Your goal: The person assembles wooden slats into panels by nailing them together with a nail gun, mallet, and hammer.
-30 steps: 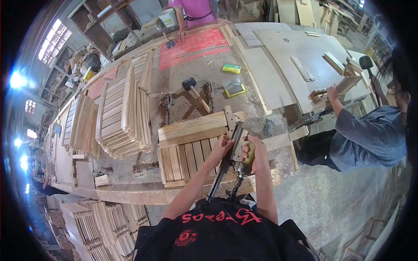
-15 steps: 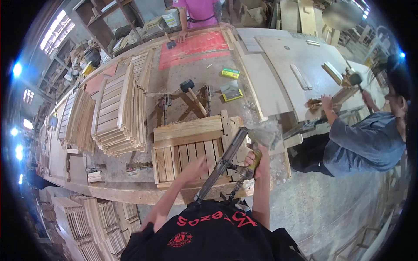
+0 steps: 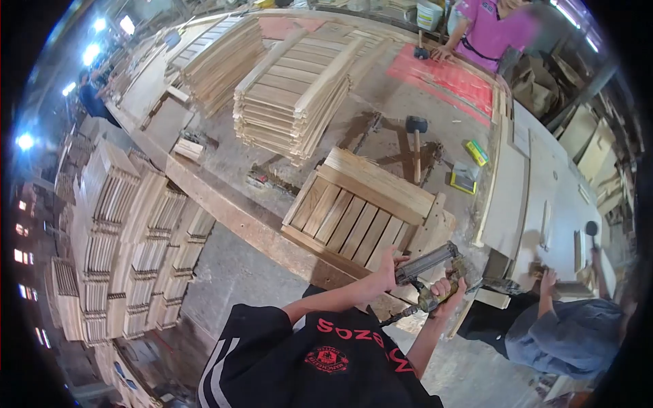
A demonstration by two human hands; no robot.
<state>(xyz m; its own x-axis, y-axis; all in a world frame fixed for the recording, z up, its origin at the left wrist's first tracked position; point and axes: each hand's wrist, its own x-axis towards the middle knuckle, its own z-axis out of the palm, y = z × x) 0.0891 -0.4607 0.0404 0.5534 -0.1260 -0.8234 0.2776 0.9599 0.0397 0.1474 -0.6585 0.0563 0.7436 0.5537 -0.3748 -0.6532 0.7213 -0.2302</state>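
Observation:
My right hand (image 3: 443, 294) is wrapped around the handle of a nail gun (image 3: 428, 264), a dark air tool with a long straight magazine. At the left end of that magazine is my left hand (image 3: 386, 270), its fingers closed about the end and partly hidden. Just beyond the tool lies a slatted wooden panel (image 3: 348, 224), framed by rails, on the near edge of the workbench (image 3: 265, 224). A wider board (image 3: 377, 183) rests along the panel's far side. A small wooden block with holes (image 3: 435, 221) sits at its right end.
Stacked slatted panels (image 3: 292, 88) stand on the bench to the left. Farther back are a mallet (image 3: 417, 129) and a yellow-green box (image 3: 477, 153). More panels (image 3: 129, 231) are piled on the floor. One co-worker (image 3: 564, 326) works at the right, another (image 3: 486, 34) across the bench.
My view has turned left, so the bench appears farther right. The left hand has come from above the panel onto the magazine's end. The nail gun now lies at a flatter angle.

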